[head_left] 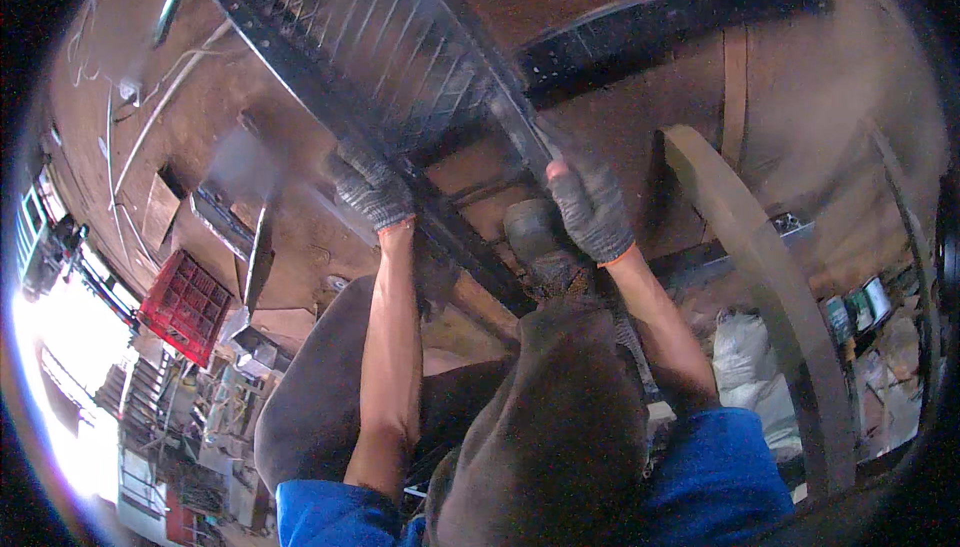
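Note:
A long dark metal frame [285,87] stretches away from me toward the far left, its two side rails joined by a panel of thin wires [365,32]. My left hand [370,187], in a grey knitted glove, is closed on the left rail. My right hand [590,207], gloved the same way, is closed around the near end of the right rail [515,127], with the thumb on top. Below and between the hands is my shoe [535,232]. The left rail runs on past my left hand toward my knees.
A curved dark metal bar [670,27] lies beyond my right hand. A wide curved strip [755,257] arches at the right, near a white sack [742,357]. On the left are a red plastic crate [185,307], metal offcuts [222,217] and a pale cable [160,97] on the brown floor.

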Demonstrator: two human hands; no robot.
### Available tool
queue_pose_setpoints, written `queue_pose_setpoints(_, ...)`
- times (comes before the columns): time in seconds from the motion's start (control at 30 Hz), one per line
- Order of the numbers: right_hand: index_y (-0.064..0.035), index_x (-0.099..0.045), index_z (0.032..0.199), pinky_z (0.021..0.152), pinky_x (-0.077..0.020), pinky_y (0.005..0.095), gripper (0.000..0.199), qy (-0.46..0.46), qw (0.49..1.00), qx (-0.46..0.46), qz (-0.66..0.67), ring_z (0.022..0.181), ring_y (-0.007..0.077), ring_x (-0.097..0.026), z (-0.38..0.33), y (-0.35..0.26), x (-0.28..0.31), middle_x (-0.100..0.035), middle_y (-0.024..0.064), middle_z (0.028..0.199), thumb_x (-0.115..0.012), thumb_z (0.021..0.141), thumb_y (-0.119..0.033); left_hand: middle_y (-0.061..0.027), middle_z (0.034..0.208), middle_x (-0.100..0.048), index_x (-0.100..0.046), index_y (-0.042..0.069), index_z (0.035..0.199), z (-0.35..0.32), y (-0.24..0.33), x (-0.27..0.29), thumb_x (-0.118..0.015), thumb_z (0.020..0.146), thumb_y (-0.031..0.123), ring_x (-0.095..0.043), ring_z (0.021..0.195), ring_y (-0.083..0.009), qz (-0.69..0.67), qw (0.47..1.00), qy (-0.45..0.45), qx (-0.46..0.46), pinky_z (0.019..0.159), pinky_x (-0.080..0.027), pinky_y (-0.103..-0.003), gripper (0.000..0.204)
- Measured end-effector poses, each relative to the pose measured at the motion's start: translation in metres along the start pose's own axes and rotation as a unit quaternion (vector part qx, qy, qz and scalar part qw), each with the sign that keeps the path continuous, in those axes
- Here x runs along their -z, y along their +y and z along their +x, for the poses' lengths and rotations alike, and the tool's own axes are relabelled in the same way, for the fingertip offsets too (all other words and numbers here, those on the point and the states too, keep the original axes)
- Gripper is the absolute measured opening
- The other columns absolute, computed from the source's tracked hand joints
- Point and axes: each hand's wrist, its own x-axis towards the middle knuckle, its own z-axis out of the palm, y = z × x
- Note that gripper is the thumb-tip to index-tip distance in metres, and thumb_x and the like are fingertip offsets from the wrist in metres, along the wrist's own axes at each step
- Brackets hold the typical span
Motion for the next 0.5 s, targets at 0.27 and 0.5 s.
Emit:
queue_pose_setpoints(0.27,-0.0019,-0.057,0.135,0.1,-0.048,0.0412,0.037,0.045,0.988,0.142,-0.028,0.112,0.0387,-0.063,0.05,-0.009,-0.024,-0.065,0.0225,0.124,-0.055,0.101,-0.018,-0.0194,0.099,-0.054,-0.053,0.002,0.105,0.0,0.029,0.007,-0.05,0.101,0.027,-0.052,0.093,-0.0353,-0.068,0.992,0.009,0.105,0.086,-0.043,-0.046,0.026)
queue_pose_setpoints(0.5,-0.0004,-0.055,0.135,0.092,-0.0491,0.0436,0.037,0.026,0.987,0.137,-0.079,0.104,0.0385,-0.063,0.104,-0.027,-0.041,-0.067,0.0217,0.114,-0.054,0.101,-0.017,-0.0178,0.083,-0.059,-0.051,0.001,0.101,0.003,0.022,0.001,-0.048,0.104,0.034,-0.057,0.075,-0.0307,-0.101,0.989,0.056,0.096,0.071,-0.046,-0.041,0.033)
